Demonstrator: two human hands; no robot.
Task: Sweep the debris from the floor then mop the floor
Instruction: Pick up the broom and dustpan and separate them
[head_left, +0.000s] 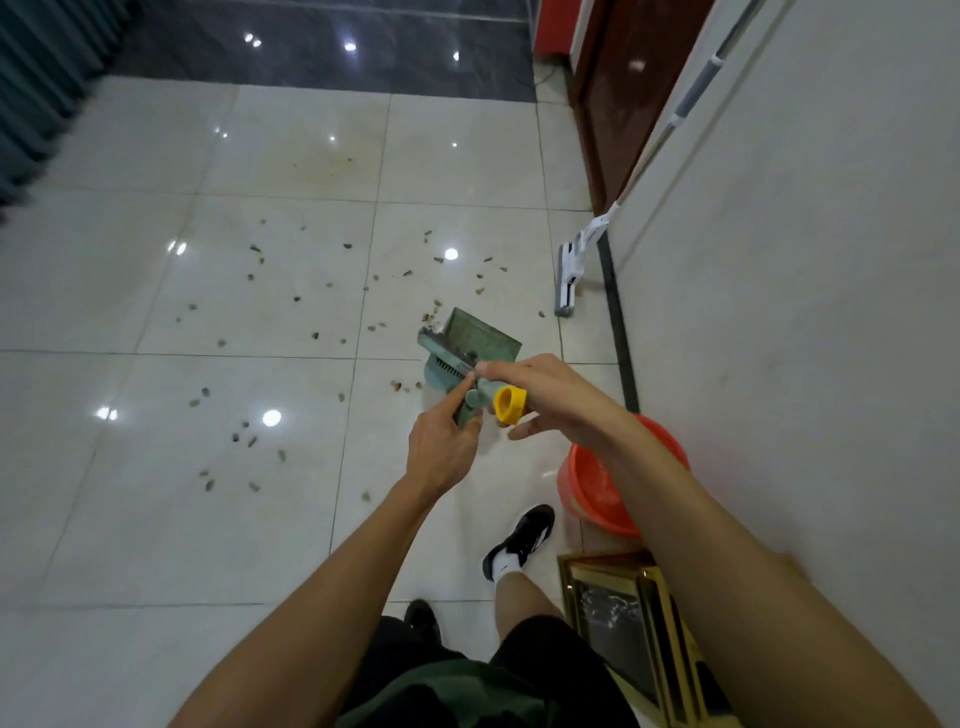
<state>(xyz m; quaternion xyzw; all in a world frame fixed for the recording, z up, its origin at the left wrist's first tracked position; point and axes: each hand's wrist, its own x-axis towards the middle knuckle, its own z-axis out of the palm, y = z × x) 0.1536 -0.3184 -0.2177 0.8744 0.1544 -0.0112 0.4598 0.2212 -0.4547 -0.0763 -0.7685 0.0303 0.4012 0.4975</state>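
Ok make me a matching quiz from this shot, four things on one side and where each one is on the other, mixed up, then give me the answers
Things:
1. mop
2. orange bucket
3. debris
4. yellow cap

Places:
A. scattered over the white floor tiles
B. on the end of the green handle, between the left hand and the right hand
C. leaning against the wall on the right, head on the floor
D. on the floor by the wall, partly behind the right forearm

Pairs: 1-C, 2-D, 3-A, 4-B
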